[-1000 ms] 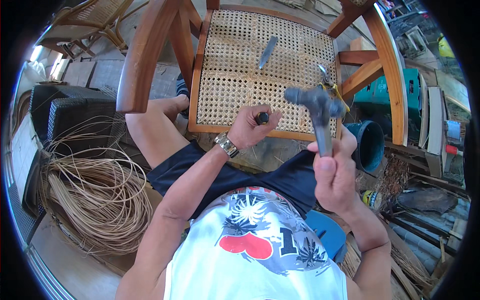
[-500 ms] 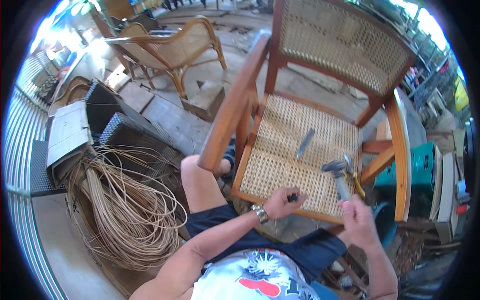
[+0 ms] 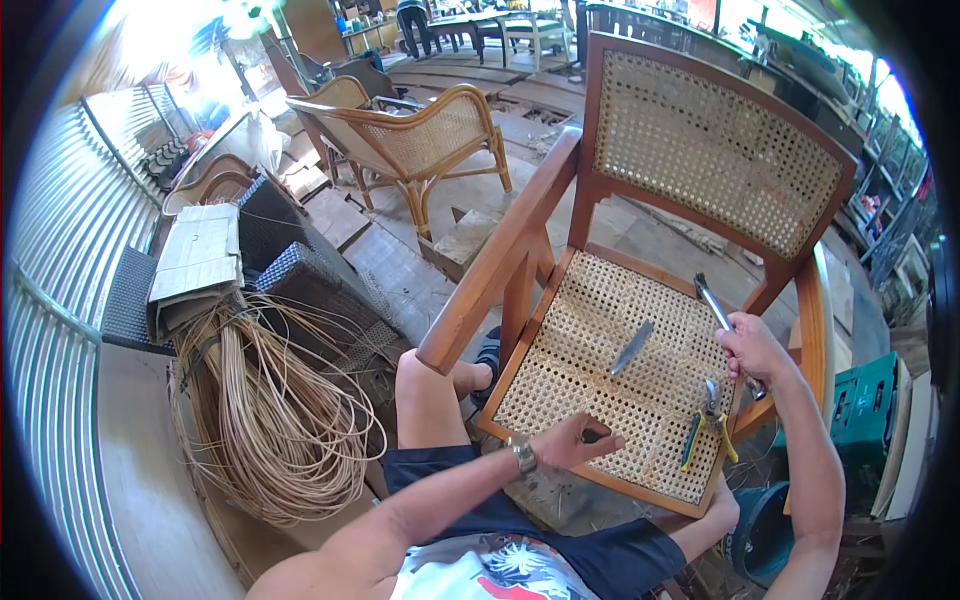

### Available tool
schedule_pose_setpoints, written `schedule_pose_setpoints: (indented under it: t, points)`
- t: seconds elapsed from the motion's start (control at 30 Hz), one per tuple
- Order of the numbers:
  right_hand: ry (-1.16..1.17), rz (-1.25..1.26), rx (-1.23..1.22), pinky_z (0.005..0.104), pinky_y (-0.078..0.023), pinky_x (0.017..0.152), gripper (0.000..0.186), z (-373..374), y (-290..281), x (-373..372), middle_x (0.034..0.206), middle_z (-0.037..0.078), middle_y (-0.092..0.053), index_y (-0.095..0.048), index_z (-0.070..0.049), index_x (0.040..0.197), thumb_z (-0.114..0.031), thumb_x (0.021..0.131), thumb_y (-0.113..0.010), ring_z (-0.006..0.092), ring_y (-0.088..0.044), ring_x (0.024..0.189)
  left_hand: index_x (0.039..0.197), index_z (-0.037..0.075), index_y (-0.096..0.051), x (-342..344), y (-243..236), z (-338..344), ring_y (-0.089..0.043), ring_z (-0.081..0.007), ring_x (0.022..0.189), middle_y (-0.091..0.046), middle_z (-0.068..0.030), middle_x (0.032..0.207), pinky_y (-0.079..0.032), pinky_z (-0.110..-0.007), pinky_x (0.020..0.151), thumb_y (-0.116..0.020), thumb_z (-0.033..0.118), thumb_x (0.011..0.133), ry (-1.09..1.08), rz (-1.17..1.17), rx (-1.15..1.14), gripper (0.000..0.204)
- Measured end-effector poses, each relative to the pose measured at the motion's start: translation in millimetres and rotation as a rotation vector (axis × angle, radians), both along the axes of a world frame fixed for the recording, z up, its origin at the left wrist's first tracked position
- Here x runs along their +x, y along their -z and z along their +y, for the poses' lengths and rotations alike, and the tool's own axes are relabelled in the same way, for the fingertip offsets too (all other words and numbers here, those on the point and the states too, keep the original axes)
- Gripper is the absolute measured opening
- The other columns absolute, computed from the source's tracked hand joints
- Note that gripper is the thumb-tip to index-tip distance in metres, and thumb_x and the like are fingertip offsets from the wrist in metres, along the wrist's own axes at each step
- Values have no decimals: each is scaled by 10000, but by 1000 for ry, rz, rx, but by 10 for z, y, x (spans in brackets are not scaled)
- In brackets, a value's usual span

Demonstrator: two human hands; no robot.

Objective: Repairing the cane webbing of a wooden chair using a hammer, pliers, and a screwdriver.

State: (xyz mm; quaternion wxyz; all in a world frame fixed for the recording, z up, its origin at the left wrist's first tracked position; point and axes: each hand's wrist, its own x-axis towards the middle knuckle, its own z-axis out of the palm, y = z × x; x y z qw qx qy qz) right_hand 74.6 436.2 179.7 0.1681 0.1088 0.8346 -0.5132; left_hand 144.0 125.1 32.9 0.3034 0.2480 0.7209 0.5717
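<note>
A wooden armchair [image 3: 505, 260] with a woven cane seat [image 3: 590, 330] and cane back stands before me. My right hand [image 3: 755, 350] is closed round a hammer [image 3: 712, 303], holding it over the right side of the seat, its dark head pointing up and away. Above the seat's front edge is my left hand [image 3: 572, 443], thumb and fingers curled together; a small dark spot shows between them, too unclear to name. A narrow grey blade [image 3: 632, 347] lies mid-seat. Cutting pliers [image 3: 708, 425] with yellow handles rest on the seat's right front, below my right hand.
A big coil of rattan strands [image 3: 265, 420] lies at left, beside dark woven furniture [image 3: 300, 275] and cardboard [image 3: 198, 255]. Farther back stands a rattan chair [image 3: 430, 130]. A green crate [image 3: 862, 405] and a dark bucket [image 3: 760, 530] are at right. A person [image 3: 412, 25] stands far off.
My right hand has raised the hammer up and to the right, away from beside the pliers. My left hand stays curled near the front edge. The view has tilted up, showing more background.
</note>
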Motion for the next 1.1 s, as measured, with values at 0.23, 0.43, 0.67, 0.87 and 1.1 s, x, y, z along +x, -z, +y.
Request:
schedule_pose_setpoints:
  t: [0.23,0.43,0.67,0.87,1.1]
  points:
    - [-26,40,-27,230,-434,429,167,-3,-199,149,652,-31,-481,-547,-10,1020,-172,1004,-588,43,-472,453,700,0,-617,352,-68,67,-364,-46,573,-407,40,585,-314,-308,512,-646,290,997,-356,101,-54,416]
    - [3,197,29,210,-378,413,298,-76,-293,189,668,-37,-472,-576,2,1087,-287,1021,-605,29,-418,441,725,3,-566,262,139,98,-371,-52,577,-415,-6,574,-335,-288,506,-648,223,993,-454,202,56,356]
    - [71,785,138,165,-341,514,252,-361,-401,315,767,-47,-461,-583,-49,1183,-264,1071,-514,-1,-414,625,722,-6,-567,296,256,96,-362,-102,590,-410,-56,619,-356,-328,517,-663,233,979,-388,222,211,365]
    - [55,352,35,232,-355,530,290,-792,-121,1355,698,-27,-478,-674,-41,1170,-264,1057,-527,29,-435,635,713,12,-596,249,421,126,-360,-109,557,-405,-58,562,-361,-319,505,-722,230,931,-398,219,76,332]
    - [-220,414,473,433,-488,663,316,-1276,432,2002,778,204,-621,-613,-24,972,-318,1045,-523,412,-639,715,788,36,-635,311,542,87,-385,-43,580,-485,27,580,-362,-279,516,-700,140,914,-385,109,354,176]
